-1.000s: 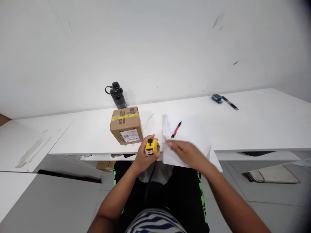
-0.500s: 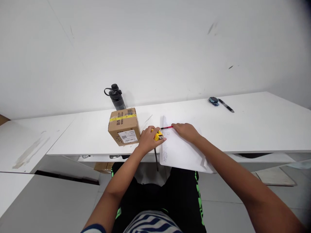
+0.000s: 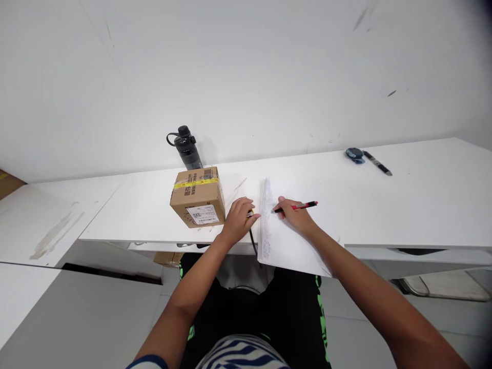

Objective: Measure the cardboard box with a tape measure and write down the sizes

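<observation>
My right hand (image 3: 294, 214) grips a red and black pen (image 3: 307, 205), its tip down at the notebook page. The open notebook (image 3: 295, 248) lies at the desk's front edge and partly overhangs it; small handwriting runs along its left side. Between the notebook and the box, my left hand (image 3: 237, 221) is closed around a yellow tape measure (image 3: 250, 212), mostly hidden by the fingers. A black strap (image 3: 252, 241) hangs from it over the edge. Just left of that hand sits a taped cardboard box (image 3: 198, 197) with a white label.
Behind the box a dark water bottle (image 3: 187, 148) stands near the wall. A small dark blue round object (image 3: 354, 155) and a black-and-grey marker (image 3: 377, 163) lie at the back right of the white desk (image 3: 415, 210). Another cardboard box (image 3: 9, 184) shows at the far left.
The pen has turned in my right hand: its tip now points down at the page, where before it stretched toward the left hand. My left hand now covers more of the tape measure.
</observation>
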Available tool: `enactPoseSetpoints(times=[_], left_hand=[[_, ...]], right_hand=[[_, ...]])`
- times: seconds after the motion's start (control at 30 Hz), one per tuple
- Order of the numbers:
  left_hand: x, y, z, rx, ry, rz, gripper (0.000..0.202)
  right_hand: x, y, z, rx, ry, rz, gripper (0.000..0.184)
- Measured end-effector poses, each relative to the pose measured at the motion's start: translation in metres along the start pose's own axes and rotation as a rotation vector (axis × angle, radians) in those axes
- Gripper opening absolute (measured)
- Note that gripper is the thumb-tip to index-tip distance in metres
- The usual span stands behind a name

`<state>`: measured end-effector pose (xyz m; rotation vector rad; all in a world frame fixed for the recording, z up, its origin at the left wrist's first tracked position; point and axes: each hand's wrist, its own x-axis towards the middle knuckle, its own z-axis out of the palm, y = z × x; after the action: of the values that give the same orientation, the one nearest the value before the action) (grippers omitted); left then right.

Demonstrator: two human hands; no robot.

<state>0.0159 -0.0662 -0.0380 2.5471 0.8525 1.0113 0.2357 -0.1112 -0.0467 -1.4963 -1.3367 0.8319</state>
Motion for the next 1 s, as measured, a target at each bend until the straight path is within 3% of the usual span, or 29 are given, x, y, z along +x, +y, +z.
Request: enactPoseSetpoints(times=[0.2,0.33,0.67,0.87,1.0], left_hand=[[-0.0032,-0.0048,0.0022,-0.094,0.035,0.181,0.024],[-0.0042,-0.0089,0.0062,-0.126,0.063,0.222,0.020],[-0.0032,-0.0097,0.0089,-0.195,0.100,0.140,0.013],[-0.0038,-0.0077,0.0059,-0.241,0.104,0.049,0.022],[-0.0033,-0.0056,0.0031,-0.260,0.100,0.024,0.028]], right_hand=[[-0.0022,-0.0059,0.0010,-0.119,0.042,0.031,0.041],[-0.0011,-0.0030,0.0026,-0.132,0.035,0.041,0.038],[-0.0010,0.0003,0.0010,-0.130,0.013,0.046,0.037],[-0.0024,0.0021,0.0010,-0.121,0.084,0.071,0.037],[-0.0018,0.0012,-0.0001,-0.131,0.036,0.088,0.039]])
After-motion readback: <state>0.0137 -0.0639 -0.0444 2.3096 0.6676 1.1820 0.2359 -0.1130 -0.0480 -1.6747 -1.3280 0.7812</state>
